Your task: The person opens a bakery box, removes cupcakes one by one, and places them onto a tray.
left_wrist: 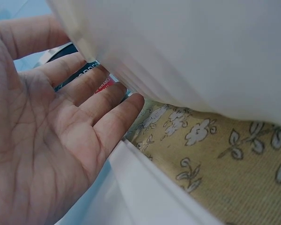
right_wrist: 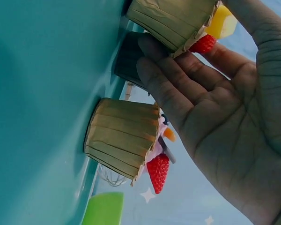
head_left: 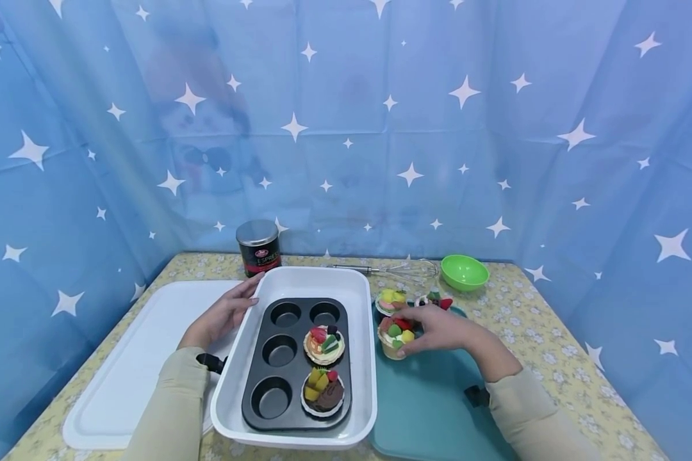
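Observation:
My right hand (head_left: 445, 330) grips a fruit-topped cupcake (head_left: 391, 347) between thumb and fingers, over the back left of a teal tray (head_left: 432, 403). In the right wrist view its paper case (right_wrist: 171, 22) shows between the thumb and fingers. Behind it are a cupcake with yellow topping (head_left: 391, 301) and a strawberry-topped cupcake (right_wrist: 124, 138), partly hidden by the hand in the head view. My left hand (head_left: 226, 315) rests its extended fingers on the left side of a white deep pan (head_left: 222, 397). Inside lies a black muffin tin (head_left: 296, 419) bearing a fruit cupcake (head_left: 325, 349) and a chocolate cupcake (head_left: 324, 398).
A white tray (head_left: 132, 358) lies at the left, partly under my left forearm. At the back stand an espresso tin (head_left: 258, 250), a whisk (head_left: 400, 270) and a green bowl (head_left: 464, 273). A starry blue curtain (head_left: 346, 96) surrounds the table with its flowered cloth (head_left: 559, 358).

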Motion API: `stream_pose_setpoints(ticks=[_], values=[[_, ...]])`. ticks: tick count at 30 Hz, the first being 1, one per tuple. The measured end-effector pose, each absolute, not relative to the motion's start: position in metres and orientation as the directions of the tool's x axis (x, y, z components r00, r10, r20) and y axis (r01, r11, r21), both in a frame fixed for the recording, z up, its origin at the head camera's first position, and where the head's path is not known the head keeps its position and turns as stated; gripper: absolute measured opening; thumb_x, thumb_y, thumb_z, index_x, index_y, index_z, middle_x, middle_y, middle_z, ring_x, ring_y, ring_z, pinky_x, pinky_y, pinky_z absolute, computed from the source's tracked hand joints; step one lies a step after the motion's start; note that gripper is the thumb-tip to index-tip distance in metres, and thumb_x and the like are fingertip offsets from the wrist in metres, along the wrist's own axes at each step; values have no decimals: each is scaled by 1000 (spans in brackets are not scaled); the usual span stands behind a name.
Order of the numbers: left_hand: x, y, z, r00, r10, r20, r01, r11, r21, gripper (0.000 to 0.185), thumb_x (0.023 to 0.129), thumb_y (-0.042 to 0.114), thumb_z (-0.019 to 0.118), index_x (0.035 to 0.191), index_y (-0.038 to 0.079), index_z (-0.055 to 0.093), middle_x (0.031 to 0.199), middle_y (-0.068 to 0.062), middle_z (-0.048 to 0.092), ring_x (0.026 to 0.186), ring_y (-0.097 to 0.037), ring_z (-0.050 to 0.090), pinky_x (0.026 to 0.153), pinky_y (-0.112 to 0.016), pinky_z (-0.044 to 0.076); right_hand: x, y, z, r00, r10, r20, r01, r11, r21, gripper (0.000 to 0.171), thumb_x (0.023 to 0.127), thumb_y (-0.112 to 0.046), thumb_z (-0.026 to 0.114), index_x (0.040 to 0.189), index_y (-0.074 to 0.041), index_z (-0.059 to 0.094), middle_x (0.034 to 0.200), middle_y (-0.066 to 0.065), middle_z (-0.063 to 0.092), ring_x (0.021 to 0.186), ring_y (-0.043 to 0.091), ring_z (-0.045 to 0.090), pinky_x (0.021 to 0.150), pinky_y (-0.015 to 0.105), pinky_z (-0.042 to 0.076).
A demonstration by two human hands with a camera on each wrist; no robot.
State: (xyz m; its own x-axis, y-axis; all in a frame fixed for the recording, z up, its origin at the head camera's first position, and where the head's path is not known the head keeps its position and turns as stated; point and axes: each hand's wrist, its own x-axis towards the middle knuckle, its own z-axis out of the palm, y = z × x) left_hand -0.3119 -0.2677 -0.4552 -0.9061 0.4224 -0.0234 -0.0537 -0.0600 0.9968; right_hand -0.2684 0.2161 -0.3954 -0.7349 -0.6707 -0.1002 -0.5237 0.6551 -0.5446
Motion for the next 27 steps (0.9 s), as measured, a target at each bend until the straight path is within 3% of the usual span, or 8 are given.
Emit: stream_pose_setpoints(ticks=[7,18,27], values=[[-313,-267,-455,-905,425,-19,-55,-72,996,69,103,8,47,163,23,17,168,-5,14,150,-32,23,101,-24,47,-267,218,-392,-722,-684,-108,-509,630,-586,65,84,-43,81,139,-17,59,141,8,57,120,26,60,92,45,53],[-314,-267,-454,-904,427,-14,-47,-68,997,70,103,9,47,163,22,14,168,-5,13,151,-32,22,99,-24,48,-267,220,-389,-723,-687,-78,-528,621,-579,61,83,-45,81,135,-17,62,138,6,60,125,29,57,98,50,51],[-312,-267,-455,-905,424,-21,-49,-55,997,69,105,7,45,164,22,12,169,-6,9,151,-34,21,99,-24,48,-264,222,-385,-733,-677,-65,-508,608,-610,55,89,-41,76,133,-11,63,132,5,63,123,28,59,98,47,52]])
